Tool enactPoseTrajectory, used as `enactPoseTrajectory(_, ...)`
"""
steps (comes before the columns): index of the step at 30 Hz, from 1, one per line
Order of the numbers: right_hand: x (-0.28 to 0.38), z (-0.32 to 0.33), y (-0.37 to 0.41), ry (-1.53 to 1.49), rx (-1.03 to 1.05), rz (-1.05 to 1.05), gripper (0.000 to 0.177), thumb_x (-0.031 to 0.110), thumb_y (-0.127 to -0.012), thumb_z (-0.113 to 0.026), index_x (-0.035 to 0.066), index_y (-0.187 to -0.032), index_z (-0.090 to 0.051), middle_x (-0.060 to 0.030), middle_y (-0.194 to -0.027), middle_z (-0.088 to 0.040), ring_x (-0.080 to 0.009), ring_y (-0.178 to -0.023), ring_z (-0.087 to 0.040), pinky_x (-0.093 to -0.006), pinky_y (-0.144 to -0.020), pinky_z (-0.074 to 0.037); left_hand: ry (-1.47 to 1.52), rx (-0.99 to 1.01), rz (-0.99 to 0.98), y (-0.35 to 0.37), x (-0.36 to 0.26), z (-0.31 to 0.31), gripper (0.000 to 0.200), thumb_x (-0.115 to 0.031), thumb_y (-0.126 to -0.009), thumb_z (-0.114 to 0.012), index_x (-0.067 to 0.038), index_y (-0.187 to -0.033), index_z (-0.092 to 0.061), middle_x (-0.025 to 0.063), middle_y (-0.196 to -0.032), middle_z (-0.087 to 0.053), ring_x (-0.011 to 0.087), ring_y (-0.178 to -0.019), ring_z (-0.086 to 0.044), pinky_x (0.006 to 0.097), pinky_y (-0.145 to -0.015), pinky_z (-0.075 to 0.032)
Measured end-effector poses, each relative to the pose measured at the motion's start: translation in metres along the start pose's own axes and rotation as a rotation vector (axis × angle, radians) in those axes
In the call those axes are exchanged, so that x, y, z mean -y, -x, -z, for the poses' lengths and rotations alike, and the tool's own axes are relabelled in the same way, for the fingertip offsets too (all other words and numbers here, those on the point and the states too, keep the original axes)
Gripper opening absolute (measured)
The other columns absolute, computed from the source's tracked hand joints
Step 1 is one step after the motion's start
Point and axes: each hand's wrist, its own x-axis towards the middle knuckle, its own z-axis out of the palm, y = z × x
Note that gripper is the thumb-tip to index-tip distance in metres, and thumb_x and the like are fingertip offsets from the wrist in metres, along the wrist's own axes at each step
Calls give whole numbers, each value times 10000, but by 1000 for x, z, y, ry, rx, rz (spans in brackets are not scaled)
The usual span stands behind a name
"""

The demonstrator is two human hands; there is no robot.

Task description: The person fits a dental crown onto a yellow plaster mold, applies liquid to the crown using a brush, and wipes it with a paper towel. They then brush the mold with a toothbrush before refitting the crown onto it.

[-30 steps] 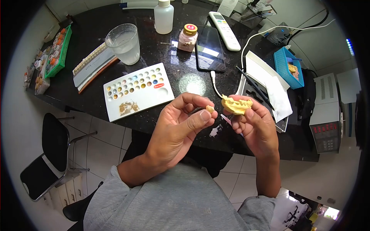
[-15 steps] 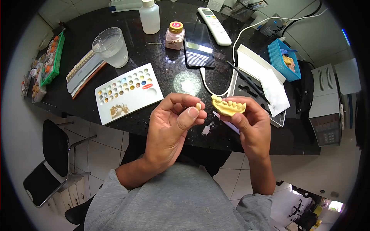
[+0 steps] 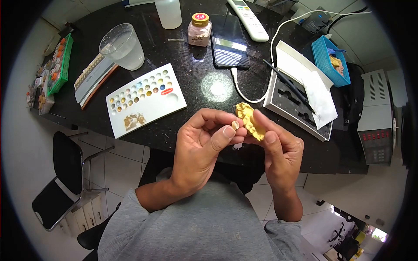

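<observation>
My left hand point(image 3: 198, 150) pinches a small cream tooth-shaped crown point(image 3: 235, 125) between thumb and fingertips. Just right of it, my right hand point(image 3: 283, 150) holds a yellow dental model point(image 3: 250, 121) with its row of teeth tilted steeply. The crown is close to the model's left side; whether they touch I cannot tell. Both hands are above the front edge of the black speckled table point(image 3: 174, 126). Left of them lies a white palette point(image 3: 174, 102) with rows of coloured wells and a brown smear.
Behind are a plastic cup point(image 3: 126, 52), a pink powder jar point(image 3: 199, 32), a phone point(image 3: 228, 43) with a white cable, and a remote point(image 3: 249, 19). An open box point(image 3: 278, 102) with a dark pen-like tool and a blue basket point(image 3: 331, 65) stand right; a green basket point(image 3: 63, 69) stands left.
My right hand has turned the yellow model from level to steep and brought it nearer the crown. My left hand has moved slightly right, and the crown's hollow-looking face now shows. The view has shifted a little.
</observation>
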Motion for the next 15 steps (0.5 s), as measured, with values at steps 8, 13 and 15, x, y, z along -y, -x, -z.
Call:
enactPoseTrajectory(8, 8, -6, -5, -161, 5, -47, 542, -48, -766, -685, -81, -1255, -452, -152, -1171, -550, -204, -1028, -591, -288, -892, -508, -11, 17, -67, 0, 0, 2, 172, -28, -880, -576, 30, -1034, -525, 137, -1019, -592, 151, -902, -618, 274, -815, -530)
enactPoseTrajectory(13, 6, -9, -3, -170, 1, -46, 549, -13, -733, -734, -72, -1213, -476, -171, -1159, -557, -200, -1025, -593, -303, -883, -516, -3, 6, -59, 0, 3, 4, 177, -37, -877, -585, 22, -1034, -530, 124, -1018, -591, 142, -899, -606, 281, -817, -521)
enactPoseTrajectory(15, 6, -10, -2, -138, 2, -20, 554, -3, -727, -742, -67, -1211, -479, -168, -1148, -566, -195, -1024, -594, -303, -881, -515, 4, 3, -56, 0, 2, 4, 180, -41, -875, -590, 18, -1035, -532, 118, -1014, -590, 140, -895, -602, 285, -818, -518)
